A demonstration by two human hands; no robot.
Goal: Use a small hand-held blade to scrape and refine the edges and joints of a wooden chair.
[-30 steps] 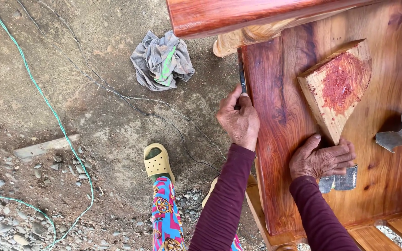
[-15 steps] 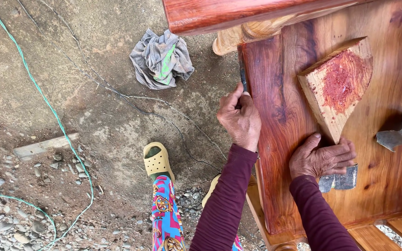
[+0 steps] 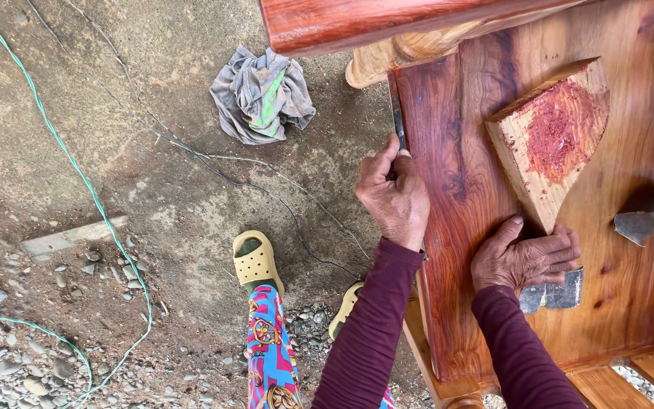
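a person bends over a glossy reddish wooden tabletop (image 3: 607, 303) standing outdoors on packed dirt. the left hand (image 3: 393, 198) is clenched around a thin dark blade (image 3: 397, 121), its metal pressed along the table's left edge just under a pale turned wooden post (image 3: 410, 53). the right hand (image 3: 525, 257) lies flat, fingers spread, on the table surface — it presses down on a small grey piece of sheet material (image 3: 552, 294) and grips nothing; its fingertips touch the narrow end of a wedge-shaped wooden block (image 3: 546, 136) whose top face is smeared with red powder. well to the right on the same surface sits a bent scrap of grey metal (image 3: 649, 216), apart from the hand. a polished red plank (image 3: 387, 19) crosses the top of the frame above the post.

both arms wear dark maroon sleeves (image 3: 369, 333). below, brightly patterned trousers (image 3: 270, 348) and a yellow clog (image 3: 255, 261) show on the ground beside the table — a second clog (image 3: 344, 309) is mostly hidden by the left arm. on the dirt lie a crumpled grey rag (image 3: 263, 95) with a green streak, a green cord (image 3: 77, 174) curving across the gravel, a thin dark wire (image 3: 213, 163) and a flat strip of pale wood (image 3: 73, 236).
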